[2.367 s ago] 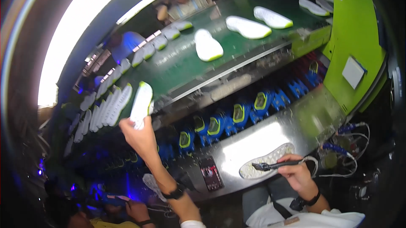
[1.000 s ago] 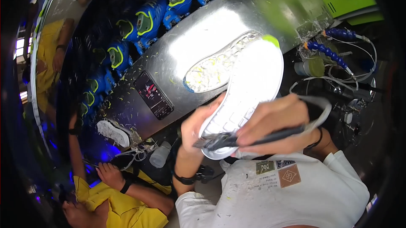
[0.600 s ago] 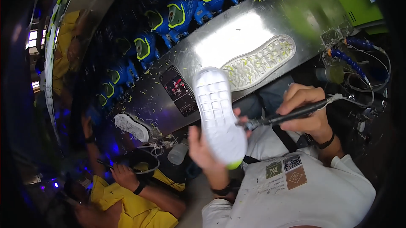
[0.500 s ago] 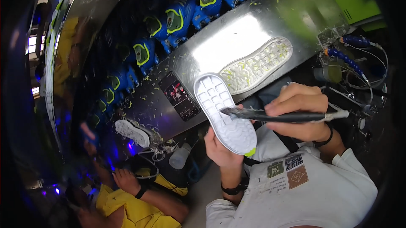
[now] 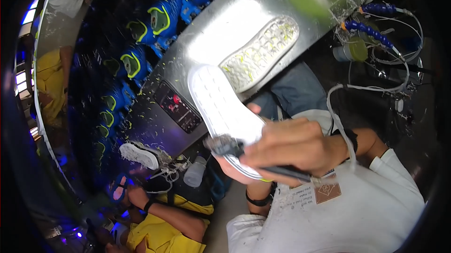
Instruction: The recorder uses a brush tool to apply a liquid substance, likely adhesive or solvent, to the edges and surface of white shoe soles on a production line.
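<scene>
My left hand [image 5: 234, 172] is wrapped round the heel end of a white shoe sole [image 5: 221, 100], holding it tilted above the bench's near edge. Its fingers are mostly covered by my right hand and the tool. My right hand [image 5: 293, 147] grips the dark handle of a brush [image 5: 225, 146], whose motion-smeared bristles are at the left edge of the sole's lower half. Whether they touch the sole I cannot tell. Beyond it on the metal bench [image 5: 202, 30] lies another sole [image 5: 260, 53], off-white and strewn with yellow-green bits.
A phone [image 5: 177, 107] lies left of the held sole. Blue shoes [image 5: 162, 15] with yellow-green collars line the far side. Another white sole [image 5: 138, 155] and a translucent cup [image 5: 195, 173] are lower left, near a co-worker in yellow [image 5: 164, 222]. Blue hoses [image 5: 369, 32] stand right.
My right hand and the brush have moved down and left, from the sole's middle to its lower left edge. The sole has tilted, and the whole view has shifted.
</scene>
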Tool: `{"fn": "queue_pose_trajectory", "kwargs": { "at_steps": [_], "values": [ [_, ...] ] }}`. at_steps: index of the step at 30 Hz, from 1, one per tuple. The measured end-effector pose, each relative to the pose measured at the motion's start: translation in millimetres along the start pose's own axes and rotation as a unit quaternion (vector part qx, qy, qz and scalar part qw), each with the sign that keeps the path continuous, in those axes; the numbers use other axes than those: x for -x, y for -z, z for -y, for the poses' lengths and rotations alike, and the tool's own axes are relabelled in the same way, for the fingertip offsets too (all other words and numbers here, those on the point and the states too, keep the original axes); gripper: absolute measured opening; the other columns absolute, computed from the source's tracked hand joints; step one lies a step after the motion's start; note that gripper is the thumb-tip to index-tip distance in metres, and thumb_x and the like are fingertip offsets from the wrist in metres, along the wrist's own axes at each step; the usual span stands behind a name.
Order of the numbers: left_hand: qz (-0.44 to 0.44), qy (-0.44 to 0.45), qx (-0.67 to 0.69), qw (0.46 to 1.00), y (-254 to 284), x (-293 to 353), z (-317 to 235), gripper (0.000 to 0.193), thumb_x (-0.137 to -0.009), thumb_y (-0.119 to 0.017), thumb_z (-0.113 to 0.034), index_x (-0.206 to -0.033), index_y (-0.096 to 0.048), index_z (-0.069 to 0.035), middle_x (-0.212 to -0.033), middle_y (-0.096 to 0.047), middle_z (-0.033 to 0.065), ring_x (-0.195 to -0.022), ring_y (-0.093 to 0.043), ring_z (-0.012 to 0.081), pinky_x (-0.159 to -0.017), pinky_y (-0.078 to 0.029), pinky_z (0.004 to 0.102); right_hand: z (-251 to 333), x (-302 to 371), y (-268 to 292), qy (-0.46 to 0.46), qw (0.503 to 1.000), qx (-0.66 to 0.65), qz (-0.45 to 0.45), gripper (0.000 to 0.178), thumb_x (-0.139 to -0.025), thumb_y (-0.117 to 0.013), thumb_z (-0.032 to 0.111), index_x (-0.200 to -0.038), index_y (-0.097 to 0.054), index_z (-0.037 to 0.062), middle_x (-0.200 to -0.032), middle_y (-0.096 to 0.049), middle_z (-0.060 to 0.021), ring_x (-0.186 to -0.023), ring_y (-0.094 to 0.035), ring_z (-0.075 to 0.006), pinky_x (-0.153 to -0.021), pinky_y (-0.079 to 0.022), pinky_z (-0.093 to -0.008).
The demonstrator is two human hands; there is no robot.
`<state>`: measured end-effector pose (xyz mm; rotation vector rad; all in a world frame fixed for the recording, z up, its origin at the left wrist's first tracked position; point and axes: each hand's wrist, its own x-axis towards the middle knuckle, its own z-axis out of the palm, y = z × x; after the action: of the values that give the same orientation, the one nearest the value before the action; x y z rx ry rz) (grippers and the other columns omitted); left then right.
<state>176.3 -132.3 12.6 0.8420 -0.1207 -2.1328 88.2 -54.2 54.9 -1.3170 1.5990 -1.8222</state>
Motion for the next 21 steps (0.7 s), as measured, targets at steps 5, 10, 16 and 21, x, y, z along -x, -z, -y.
{"fn": "queue_pose_trajectory", "kwargs": {
  "at_steps": [5,10,16,21],
  "values": [
    [0.157,0.049,-0.005,0.986,-16.9,-10.8,-7.6,0.064,-0.101,-0.033,-0.049,-0.157,-0.015,-0.023,-0.129,-0.046,0.0373,-0.089,-0.062,0.0406,-0.062,-0.058,0.0455,-11.3,-1.0,28.3,-0.145,0.980,-0.136,-0.025,0.021,-0.075,-0.079,0.004,-0.095,-0.073,0.0020,-0.079,-0.068,-0.0095,-0.072,-0.068,-0.0159,-0.072,-0.053,-0.0273],
    [0.277,0.192,0.003,0.942,-23.8,-27.6,-11.3,0.065,-0.100,-0.036,-0.052,-0.156,-0.021,-0.022,-0.147,-0.041,0.0186,-0.104,-0.054,0.0394,-0.080,-0.050,0.0478,10.6,7.1,21.2,0.003,0.993,-0.090,0.075,0.023,-0.073,-0.081,0.002,-0.094,-0.074,0.0005,-0.088,-0.072,-0.0132,-0.067,-0.068,-0.0153,-0.056,-0.054,-0.0267],
    [0.264,0.241,-0.058,0.932,-39.7,-29.8,-27.6,0.080,-0.094,-0.044,-0.056,-0.157,-0.015,-0.015,-0.149,-0.038,0.0245,-0.110,-0.053,0.0493,-0.075,-0.052,0.0501,10.8,2.4,47.5,-0.018,0.981,-0.113,0.154,0.021,-0.078,-0.078,0.004,-0.097,-0.073,-0.0013,-0.098,-0.072,-0.0174,-0.077,-0.072,-0.0182,-0.062,-0.056,-0.0258],
    [0.137,0.276,-0.003,0.951,-55.6,-16.7,-30.4,0.093,-0.091,-0.052,-0.051,-0.155,-0.008,-0.001,-0.150,-0.032,0.0309,-0.125,-0.045,0.0518,-0.094,-0.045,0.0612,9.8,-14.0,84.7,-0.033,0.994,0.024,0.100,0.011,-0.076,-0.074,0.000,-0.086,-0.073,-0.0036,-0.086,-0.071,-0.0171,-0.054,-0.064,-0.0178,-0.047,-0.049,-0.0246]
  ]
}}
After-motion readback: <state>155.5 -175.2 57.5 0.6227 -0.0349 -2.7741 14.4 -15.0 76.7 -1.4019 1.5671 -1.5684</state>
